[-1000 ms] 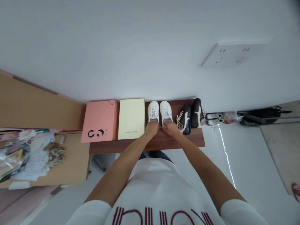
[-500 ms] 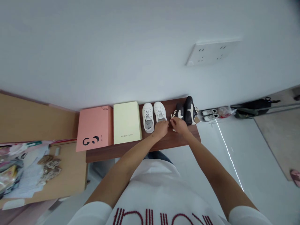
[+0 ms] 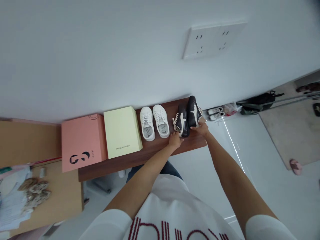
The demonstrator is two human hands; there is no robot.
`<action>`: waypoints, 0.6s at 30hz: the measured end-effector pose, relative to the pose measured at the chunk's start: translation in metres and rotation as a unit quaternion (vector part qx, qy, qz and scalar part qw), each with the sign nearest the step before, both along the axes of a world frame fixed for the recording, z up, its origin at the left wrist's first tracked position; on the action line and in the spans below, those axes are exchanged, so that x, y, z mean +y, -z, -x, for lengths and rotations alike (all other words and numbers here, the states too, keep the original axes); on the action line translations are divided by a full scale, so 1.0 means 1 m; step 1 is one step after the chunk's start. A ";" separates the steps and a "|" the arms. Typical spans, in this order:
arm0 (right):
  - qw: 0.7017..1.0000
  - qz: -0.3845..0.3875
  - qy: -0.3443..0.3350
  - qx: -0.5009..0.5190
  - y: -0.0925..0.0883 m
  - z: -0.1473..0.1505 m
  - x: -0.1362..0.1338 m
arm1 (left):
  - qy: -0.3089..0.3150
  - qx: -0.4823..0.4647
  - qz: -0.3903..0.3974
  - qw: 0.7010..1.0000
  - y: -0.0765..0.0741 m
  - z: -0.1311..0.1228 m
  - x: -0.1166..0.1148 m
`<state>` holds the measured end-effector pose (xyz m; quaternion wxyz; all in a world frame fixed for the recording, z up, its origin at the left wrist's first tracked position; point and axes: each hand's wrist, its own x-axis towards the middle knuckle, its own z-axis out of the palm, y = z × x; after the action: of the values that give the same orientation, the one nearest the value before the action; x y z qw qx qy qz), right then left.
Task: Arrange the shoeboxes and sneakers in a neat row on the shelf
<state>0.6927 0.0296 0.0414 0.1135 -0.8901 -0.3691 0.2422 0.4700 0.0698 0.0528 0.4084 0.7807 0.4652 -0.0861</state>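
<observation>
Two dark sneakers with cream trim lie on their sides at the right end of a brown wooden bench (image 3: 172,146). My left hand (image 3: 176,140) is closed at the heel of the left dark sneaker (image 3: 183,121), whose cream laces face left. At the heel of the right dark sneaker (image 3: 193,111), my right hand (image 3: 201,128) grips with the thumb on the near side; its other fingers are partly hidden. To the left stands a pair of white sneakers, the left one (image 3: 147,121) and right one (image 3: 161,120), heels toward me.
A cream shoebox (image 3: 122,133) and a pink shoebox (image 3: 82,140) sit on the bench's left part. Behind is a wall with a socket plate (image 3: 215,40). Papers and a scrunchie (image 3: 37,193) lie on a side table. More shoes (image 3: 215,113) stand on the floor at right.
My hands have moved from between the white and dark pairs to the heels of the dark sneakers. The left dark sneaker now lies straighter beside the other. The view has shifted right.
</observation>
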 end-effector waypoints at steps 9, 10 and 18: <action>0.980 -0.014 -0.191 -0.053 -0.031 -0.007 0.007 | 0.118 -0.058 -0.063 0.989 -0.033 -0.009 0.029; 0.975 0.001 -0.214 -0.068 -0.037 -0.008 0.007 | 0.139 -0.055 -0.075 0.986 -0.040 -0.010 0.031; 0.916 0.099 -0.351 -0.167 -0.066 0.001 0.011 | 0.272 -0.009 -0.134 0.953 -0.073 -0.025 0.047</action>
<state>0.6918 0.0404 0.1075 -0.1309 -0.7372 -0.6457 0.1499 0.4945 0.1165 0.1261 0.2654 0.9257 0.2393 -0.1241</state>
